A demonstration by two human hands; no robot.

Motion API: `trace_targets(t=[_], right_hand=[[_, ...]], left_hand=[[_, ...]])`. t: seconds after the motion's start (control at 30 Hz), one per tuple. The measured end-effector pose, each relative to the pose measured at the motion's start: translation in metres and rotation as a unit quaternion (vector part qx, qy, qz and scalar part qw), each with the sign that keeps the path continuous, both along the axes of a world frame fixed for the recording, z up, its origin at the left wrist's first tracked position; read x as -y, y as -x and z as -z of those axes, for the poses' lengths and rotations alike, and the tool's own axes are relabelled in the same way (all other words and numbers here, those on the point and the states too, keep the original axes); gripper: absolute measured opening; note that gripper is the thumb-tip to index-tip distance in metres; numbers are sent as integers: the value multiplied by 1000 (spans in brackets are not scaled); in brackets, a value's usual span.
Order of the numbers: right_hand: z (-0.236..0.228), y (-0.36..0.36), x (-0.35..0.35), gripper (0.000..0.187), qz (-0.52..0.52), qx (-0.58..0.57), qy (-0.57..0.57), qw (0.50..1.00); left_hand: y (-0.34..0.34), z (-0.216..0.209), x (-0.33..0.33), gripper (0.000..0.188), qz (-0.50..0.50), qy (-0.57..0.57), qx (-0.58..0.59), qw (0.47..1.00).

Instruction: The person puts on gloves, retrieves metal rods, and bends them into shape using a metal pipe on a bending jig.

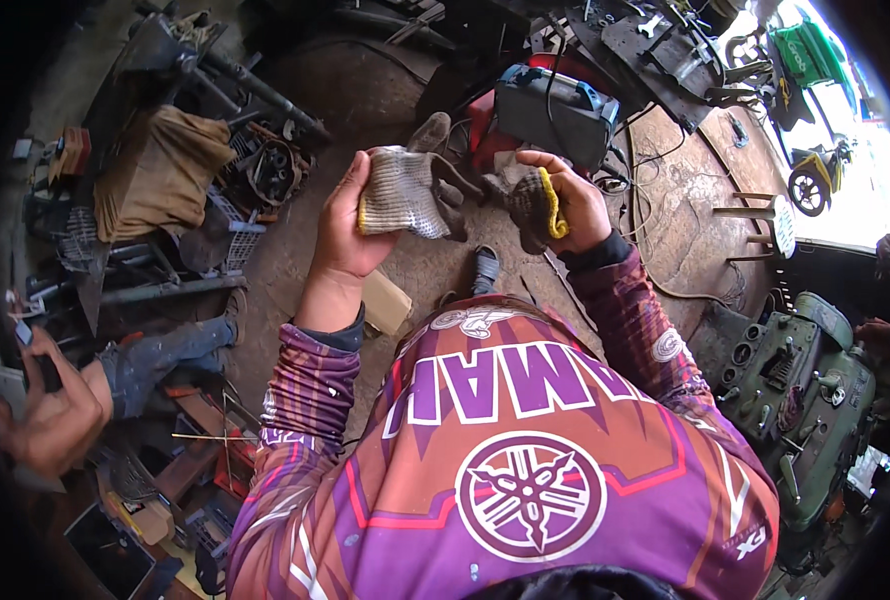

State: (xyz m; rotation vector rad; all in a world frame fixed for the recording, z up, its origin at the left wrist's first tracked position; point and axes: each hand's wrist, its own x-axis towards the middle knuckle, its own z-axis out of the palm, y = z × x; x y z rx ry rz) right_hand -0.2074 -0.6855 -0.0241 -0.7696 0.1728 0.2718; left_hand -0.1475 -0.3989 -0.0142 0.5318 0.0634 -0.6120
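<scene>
The left hand [343, 225] is closed on a grey knit glove [405, 190], thumb pressed across its yellow cuff, held up over the dirt floor [365, 90]; the right hand [575, 205] pinches a darker glove [530, 205] by its yellow-edged cuff, fingers curled; the two gloves hang just apart; beyond them a blue box [550, 115] stands on the floor; a plastic crate [230, 235] at the left holds scrap I cannot make out; another person's hand [55, 420] shows at the left edge.

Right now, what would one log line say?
left hand: holds light knit glove | right hand: holds dark knit glove | below: dirt floor
</scene>
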Motion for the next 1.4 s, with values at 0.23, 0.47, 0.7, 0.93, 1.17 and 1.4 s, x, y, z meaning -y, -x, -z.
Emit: trace_targets(t=[0.23, 0.47, 0.7, 0.93, 1.17, 1.4], right_hand=[[-8, 42, -56, 49, -166, 165, 392, 890], [-4, 70, -67, 41, -257, 98, 518, 810], [35, 72, -22, 29, -273, 181, 456, 828], [33, 71, 12, 28, -298, 124, 396, 859], [16, 71, 4, 31, -157, 102, 533, 825], [27, 86, -17, 13, -69, 31, 186, 980]], left_hand=[[65, 24, 20, 28, -57, -220, 100, 969], [108, 34, 36, 24, 34, -307, 145, 940], [128, 28, 79, 22, -7, -475, 226, 851], [122, 8, 95, 19, 60, -534, 147, 830], [140, -10, 112, 19, -49, -630, 495, 596], [119, 51, 90, 21, 206, -688, 479, 505]])
